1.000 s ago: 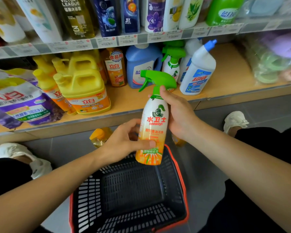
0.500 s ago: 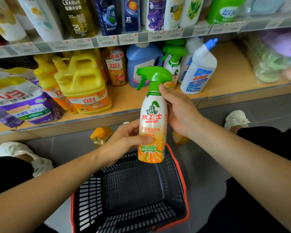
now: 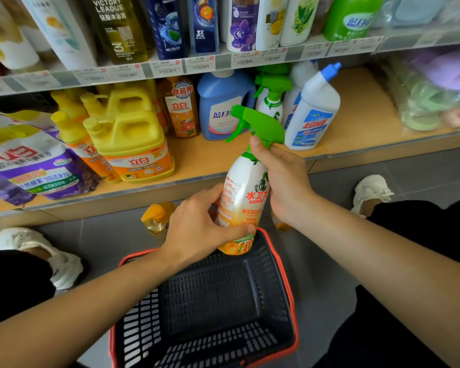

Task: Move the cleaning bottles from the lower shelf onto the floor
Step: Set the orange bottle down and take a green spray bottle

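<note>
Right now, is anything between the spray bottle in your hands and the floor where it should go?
Yes. The far end of the basket sits under the spray bottle, so going straight down would likely land it inside. Bare floor shows left of the basket, near a yellow pouch.

At frame centre, the spray bottle (image 3: 246,192) is above the far rim of the basket (image 3: 274,309) on the floor (image 3: 104,235), my left hand (image 3: 197,229) low on its body, my right hand (image 3: 287,181) at its neck. Behind, the lower shelf (image 3: 361,112) carries detergent jugs (image 3: 133,139) at left, a toilet cleaner bottle (image 3: 311,115) at right.
</note>
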